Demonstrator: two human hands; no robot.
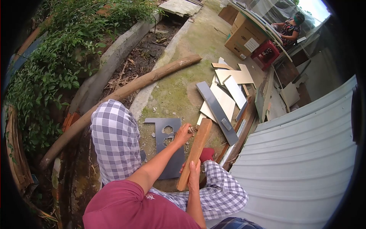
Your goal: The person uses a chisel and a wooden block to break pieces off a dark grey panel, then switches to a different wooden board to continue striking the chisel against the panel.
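My right hand (pixel 193 174) is wrapped round the lower part of a long wooden block (pixel 198 149), which tilts upward away from me. My left hand (pixel 183 134) is closed near the block's upper end; its fingers pinch something small and brownish that I cannot make out. Beneath my left arm lies a dark grey board (pixel 172 165) with rough-edged holes broken through it. Small pale chips are scattered around this board. My foot in a red sock (pixel 207 154) is just right of the block.
Cut boards (pixel 225 97), pale and grey, lie in a heap ahead. A long wooden pole (pixel 141 84) crosses the left side by leafy plants (pixel 49 72). Corrugated metal sheet (pixel 289 152) is on the right. A seated person (pixel 290 32) is behind a cardboard box (pixel 246 36).
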